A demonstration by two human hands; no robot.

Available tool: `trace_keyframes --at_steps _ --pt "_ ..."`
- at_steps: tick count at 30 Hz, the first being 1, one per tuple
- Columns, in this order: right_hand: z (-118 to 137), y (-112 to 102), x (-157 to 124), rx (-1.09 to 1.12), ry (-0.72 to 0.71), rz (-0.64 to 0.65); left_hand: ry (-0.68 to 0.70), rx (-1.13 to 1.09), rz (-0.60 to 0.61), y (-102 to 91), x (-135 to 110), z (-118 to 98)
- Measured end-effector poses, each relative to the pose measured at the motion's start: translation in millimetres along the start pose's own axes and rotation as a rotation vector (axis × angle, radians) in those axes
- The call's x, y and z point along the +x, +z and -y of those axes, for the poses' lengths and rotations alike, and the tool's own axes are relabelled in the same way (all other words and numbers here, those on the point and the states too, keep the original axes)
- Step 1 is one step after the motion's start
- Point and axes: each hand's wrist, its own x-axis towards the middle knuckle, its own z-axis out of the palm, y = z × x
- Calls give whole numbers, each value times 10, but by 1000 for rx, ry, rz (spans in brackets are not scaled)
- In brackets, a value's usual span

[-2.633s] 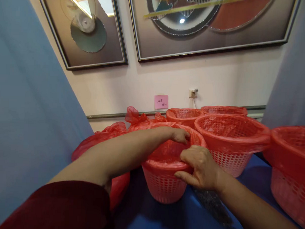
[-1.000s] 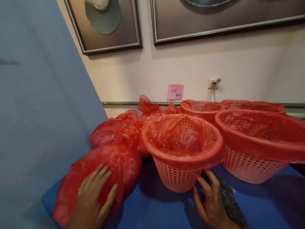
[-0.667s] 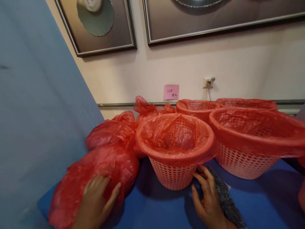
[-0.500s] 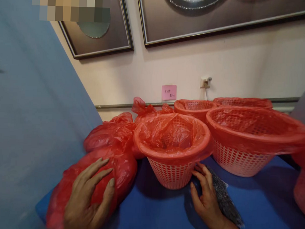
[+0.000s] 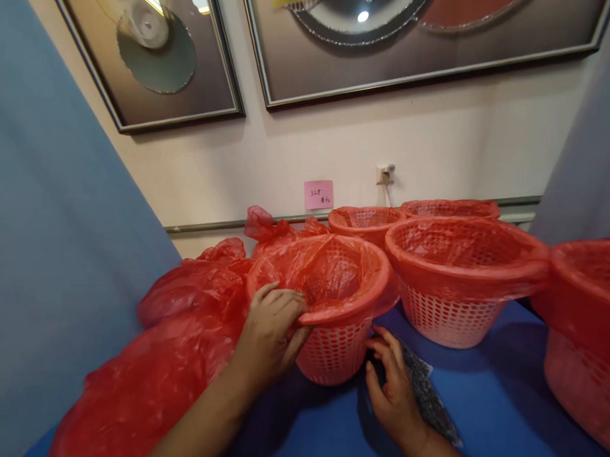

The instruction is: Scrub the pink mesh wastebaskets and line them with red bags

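Note:
In the middle stands a pink plastic basket, its holes showing below a red plastic bag that lines it and folds over the rim. My left hand grips the near left rim, fingers over the edge and thumb on the outer side. Just right of the basket's lower wall is my right hand, its fingers loosely spread and nothing visible in them. Beside that hand lies a clear bag of small dark pieces, partly covered by the hand; I cannot make out the pieces.
Puffed red plastic bags crowd the left side of the blue table. More lined baskets stand at the back and right, including a large basket and a near-right basket. A pink note is on the wall.
My left hand has moved right from above the red bag and closed on the basket's rim. The right hand stays beside the basket. The view has shifted slightly.

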Motion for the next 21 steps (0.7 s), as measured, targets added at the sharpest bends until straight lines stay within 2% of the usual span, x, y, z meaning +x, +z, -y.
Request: trace_keyframes --at_steps 8,13,21 --pt "14 51 17 32 51 11 -21 24 -64 -17 -43 130" --pt "39 51 34 44 66 36 -35 15 -59 36 -41 110" --pt "74 34 -19 22 40 -12 5 0 -110 108 -32 105"
